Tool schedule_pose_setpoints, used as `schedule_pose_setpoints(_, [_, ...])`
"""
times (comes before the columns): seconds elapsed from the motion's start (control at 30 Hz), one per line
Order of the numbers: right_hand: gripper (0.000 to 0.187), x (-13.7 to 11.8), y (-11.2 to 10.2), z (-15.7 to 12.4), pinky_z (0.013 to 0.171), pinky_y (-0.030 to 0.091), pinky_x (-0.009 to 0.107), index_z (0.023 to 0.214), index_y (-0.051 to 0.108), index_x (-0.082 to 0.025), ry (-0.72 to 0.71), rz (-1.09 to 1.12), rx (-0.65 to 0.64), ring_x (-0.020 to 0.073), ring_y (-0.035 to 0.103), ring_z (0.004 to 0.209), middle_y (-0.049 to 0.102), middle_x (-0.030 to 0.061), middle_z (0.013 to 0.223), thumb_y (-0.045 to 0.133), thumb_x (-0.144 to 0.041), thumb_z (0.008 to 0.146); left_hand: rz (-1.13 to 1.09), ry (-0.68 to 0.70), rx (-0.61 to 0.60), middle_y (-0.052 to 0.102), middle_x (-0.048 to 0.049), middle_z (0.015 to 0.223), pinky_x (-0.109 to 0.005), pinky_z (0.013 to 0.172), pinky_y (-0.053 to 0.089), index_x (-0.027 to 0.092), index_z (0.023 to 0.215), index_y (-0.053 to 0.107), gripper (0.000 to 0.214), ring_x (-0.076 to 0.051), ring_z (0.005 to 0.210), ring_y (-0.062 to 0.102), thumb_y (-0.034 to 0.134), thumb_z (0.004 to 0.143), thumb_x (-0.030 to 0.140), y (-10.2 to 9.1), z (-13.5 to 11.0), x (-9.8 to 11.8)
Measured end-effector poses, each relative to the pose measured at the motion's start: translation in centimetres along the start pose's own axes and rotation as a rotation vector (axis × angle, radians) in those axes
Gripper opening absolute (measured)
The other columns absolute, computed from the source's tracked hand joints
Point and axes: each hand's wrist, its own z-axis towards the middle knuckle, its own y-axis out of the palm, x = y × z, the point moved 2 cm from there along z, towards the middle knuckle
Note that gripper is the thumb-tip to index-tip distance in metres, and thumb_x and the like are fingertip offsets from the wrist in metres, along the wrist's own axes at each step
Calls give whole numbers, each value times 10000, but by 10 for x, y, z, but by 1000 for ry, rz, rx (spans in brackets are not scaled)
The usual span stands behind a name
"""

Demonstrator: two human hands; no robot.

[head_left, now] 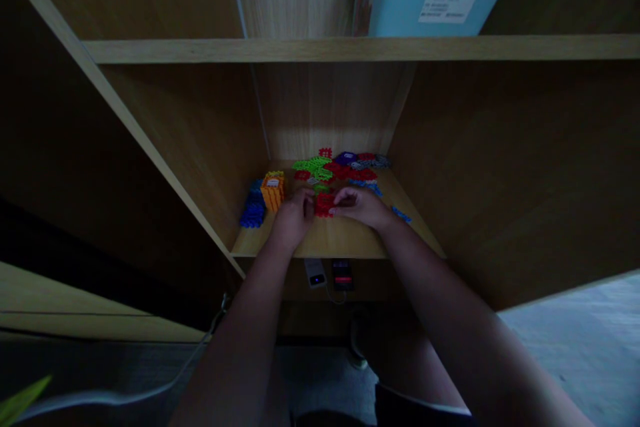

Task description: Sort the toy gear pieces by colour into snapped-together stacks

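Below and on the near side of the red block (325, 205): white device (315, 273) with a small lit display, dark device (343, 275) with a red band on its screen, both under the shelf (330, 240) that carries everything else. A cable hangs by them.

Up on the shelf, red block sits between the two hands, a bit back from the front edge. Left hand (294, 215) is just left of it, right hand (364, 205) just right. Left grip: fingers curled in toward the block's left side, tips partly hidden; can't tell if they're together or on it. Right grip: thumb and forefinger bent into a ring, tips at the block's right edge; looks like contact, can't confirm a clamp. Right looks the nearer of the two. Key relation: block lies inward of both grips, right's fingertips pointing left at it, left's pointing right. Long axis not readable; outline looks roughly square.

Right of the block, past the right hand: small blue piece (401, 214). Left of it, past the left hand: dark blue stack (253, 210), then orange stack (273, 193) with a pale label.

Just behind the block: dark green piece (321, 189). Farther behind: bright green pieces (314, 165), purple piece (345, 158), grey pieces (381, 161) to its right.
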Motion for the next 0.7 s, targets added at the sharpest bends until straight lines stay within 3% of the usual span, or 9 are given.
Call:
schedule_pose_setpoints(0.3, [346, -11, -1, -3, 916, 554, 391, 906, 726, -247, -97, -179, -96, 237, 713, 973, 788, 33, 1012, 913, -501, 763, 59, -80, -88, 793, -81, 995, -314, 846, 571, 174, 1106, 693, 261, -212, 872, 748, 549, 945, 26, 4, 1, 1])
schedule_pose_setpoints(0.7, [309, -13, 0, -3, 882, 523, 362, 933, 706, -244, -113, -269, -107, 226, 696, 954, 774, 20, 1003, 868, -480, 816, 48, -112, -91, 798, -65, 990, -300, 862, 563, 179, 1087, 687, 234, -204, 906, 757, 561, 949, 38, 1, 1, 2])
